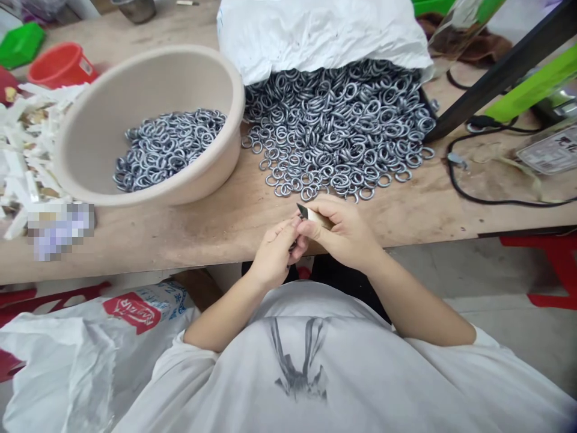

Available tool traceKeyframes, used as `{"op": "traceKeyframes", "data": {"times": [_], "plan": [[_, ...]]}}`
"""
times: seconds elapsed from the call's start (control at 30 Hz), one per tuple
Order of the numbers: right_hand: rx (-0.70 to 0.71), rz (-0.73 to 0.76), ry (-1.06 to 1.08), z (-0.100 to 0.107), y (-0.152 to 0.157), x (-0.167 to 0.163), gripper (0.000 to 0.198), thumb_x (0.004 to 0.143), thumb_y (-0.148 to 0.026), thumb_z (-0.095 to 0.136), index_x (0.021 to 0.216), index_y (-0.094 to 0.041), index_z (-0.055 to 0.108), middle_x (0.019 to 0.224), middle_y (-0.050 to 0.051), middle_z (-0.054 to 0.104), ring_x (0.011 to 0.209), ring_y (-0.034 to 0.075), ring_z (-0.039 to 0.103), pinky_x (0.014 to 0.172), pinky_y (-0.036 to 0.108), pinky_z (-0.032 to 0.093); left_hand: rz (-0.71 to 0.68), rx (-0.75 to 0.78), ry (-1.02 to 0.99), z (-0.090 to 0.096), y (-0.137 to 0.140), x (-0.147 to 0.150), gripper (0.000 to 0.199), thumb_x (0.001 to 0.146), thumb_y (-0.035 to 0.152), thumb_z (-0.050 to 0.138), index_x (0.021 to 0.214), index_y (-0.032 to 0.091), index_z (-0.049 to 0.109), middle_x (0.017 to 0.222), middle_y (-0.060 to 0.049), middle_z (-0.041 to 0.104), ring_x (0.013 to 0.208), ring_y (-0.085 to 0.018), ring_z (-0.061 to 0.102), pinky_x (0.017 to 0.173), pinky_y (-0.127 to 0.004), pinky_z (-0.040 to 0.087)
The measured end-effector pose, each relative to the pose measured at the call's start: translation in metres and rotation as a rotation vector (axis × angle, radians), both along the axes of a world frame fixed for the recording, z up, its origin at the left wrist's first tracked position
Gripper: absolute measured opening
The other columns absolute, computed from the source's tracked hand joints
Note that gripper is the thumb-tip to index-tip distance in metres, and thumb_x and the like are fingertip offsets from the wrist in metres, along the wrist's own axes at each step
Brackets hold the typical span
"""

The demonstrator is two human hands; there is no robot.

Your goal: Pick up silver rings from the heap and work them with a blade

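Note:
My right hand [342, 231] is closed around a small knife [314, 215] with a pale wrapped handle and a short, dark, pointed blade. The blade points up and left, just above the fingertips of my left hand [274, 249]. That hand is closed too, and the two hands meet at the table's front edge. Between the left fingers show dark bits that look like the grey rings, mostly hidden. Beyond my hands, a heap of grey rings [333, 132] spills from a white sack [315, 36]. More such rings [166, 150] lie in a large beige basin [148, 72] at the left.
White scraps [27, 144] and a red tub [62, 65] lie left of the basin. A black cable [460, 183] and a dark slanted post [500, 72] are at the right. Below the table are a printed white bag [90, 343] and a red stool [550, 264].

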State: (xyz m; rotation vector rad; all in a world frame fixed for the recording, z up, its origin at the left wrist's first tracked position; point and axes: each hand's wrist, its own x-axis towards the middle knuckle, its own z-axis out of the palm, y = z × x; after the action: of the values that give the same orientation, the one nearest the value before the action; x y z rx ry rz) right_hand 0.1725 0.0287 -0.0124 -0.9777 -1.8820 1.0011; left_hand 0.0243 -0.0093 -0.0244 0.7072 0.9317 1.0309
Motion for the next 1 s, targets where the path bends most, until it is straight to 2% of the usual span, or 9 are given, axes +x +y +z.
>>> {"op": "traceKeyframes", "data": {"times": [0.07,0.17,0.3,0.47,0.67,0.77,0.87,0.93,1.0], "plan": [[0.016,-0.05,-0.011,-0.004,0.0,0.0,0.052,0.096,-0.066,0.047,0.072,-0.021,0.058,0.07,0.002,0.056,0.07,0.017,0.052,0.068,0.031,0.039,-0.01,-0.068,-0.077,0.004,0.0,0.0,0.047,0.083,0.055,0.068,0.066,0.018,0.045,0.049,0.007,0.036,0.04,-0.004,0.023,0.039,-0.018,0.015],[0.14,-0.124,-0.103,-0.008,-0.004,-0.001,0.057,0.097,-0.07,0.038,0.07,-0.021,0.051,0.066,0.0,0.05,0.063,0.015,0.045,0.061,0.03,0.032,-0.014,-0.141,-0.157,0.007,0.001,-0.001,0.046,0.084,0.053,0.068,0.066,0.019,0.042,0.047,0.009,0.033,0.037,-0.003,0.02,0.036,-0.017,0.015],[0.243,-0.061,-0.255,-0.01,-0.013,-0.001,0.057,0.102,-0.063,0.029,0.069,-0.021,0.05,0.065,0.001,0.051,0.06,0.014,0.043,0.059,0.031,0.027,0.034,-0.194,-0.191,0.007,0.0,0.0,0.048,0.085,0.053,0.067,0.065,0.019,0.04,0.046,0.009,0.033,0.036,-0.002,0.021,0.036,-0.015,0.017],[0.216,-0.06,-0.367,-0.008,-0.016,-0.002,0.054,0.102,-0.06,0.032,0.067,-0.021,0.048,0.064,0.002,0.052,0.059,0.015,0.04,0.059,0.032,0.025,0.014,-0.224,-0.211,0.006,0.0,0.003,0.048,0.088,0.053,0.065,0.065,0.019,0.04,0.045,0.009,0.032,0.035,-0.002,0.021,0.036,-0.016,0.017],[0.188,-0.041,-0.358,-0.01,-0.015,-0.001,0.055,0.101,-0.06,0.034,0.065,-0.022,0.049,0.061,0.001,0.049,0.059,0.015,0.04,0.059,0.032,0.025,-0.022,-0.185,-0.223,0.006,-0.004,0.001,0.048,0.088,0.052,0.065,0.065,0.019,0.039,0.046,0.01,0.03,0.035,-0.002,0.019,0.036,-0.015,0.017],[0.105,-0.187,-0.371,-0.013,0.0,0.006,0.055,0.101,-0.061,0.033,0.067,-0.022,0.051,0.062,0.002,0.051,0.06,0.016,0.044,0.06,0.031,0.026,-0.089,-0.141,-0.214,0.008,-0.009,0.0,0.049,0.085,0.052,0.068,0.063,0.019,0.04,0.046,0.009,0.032,0.037,-0.002,0.02,0.036,-0.015,0.017],[0.022,-0.321,-0.509,-0.013,0.022,0.007,0.048,0.102,-0.054,0.038,0.075,-0.02,0.06,0.07,0.004,0.059,0.066,0.019,0.051,0.061,0.031,0.027,-0.099,-0.128,-0.197,0.009,-0.011,-0.004,0.048,0.083,0.051,0.07,0.062,0.018,0.043,0.046,0.008,0.034,0.037,-0.002,0.022,0.036,-0.015,0.018],[0.061,-0.287,-0.633,-0.009,0.034,-0.001,0.034,0.099,-0.048,0.05,0.093,-0.019,0.067,0.09,0.007,0.068,0.077,0.022,0.058,0.063,0.031,0.029,-0.017,-0.134,-0.177,0.01,-0.009,-0.009,0.043,0.082,0.048,0.071,0.065,0.017,0.048,0.047,0.008,0.036,0.037,-0.002,0.023,0.036,-0.015,0.018],[0.132,-0.234,-0.746,-0.005,0.042,-0.016,0.029,0.096,-0.041,0.058,0.114,-0.02,0.067,0.111,0.01,0.068,0.086,0.024,0.062,0.064,0.031,0.032,0.057,-0.126,-0.153,0.01,-0.004,-0.016,0.032,0.081,0.042,0.072,0.074,0.015,0.057,0.05,0.007,0.043,0.036,-0.002,0.026,0.036,-0.015,0.017]]}}
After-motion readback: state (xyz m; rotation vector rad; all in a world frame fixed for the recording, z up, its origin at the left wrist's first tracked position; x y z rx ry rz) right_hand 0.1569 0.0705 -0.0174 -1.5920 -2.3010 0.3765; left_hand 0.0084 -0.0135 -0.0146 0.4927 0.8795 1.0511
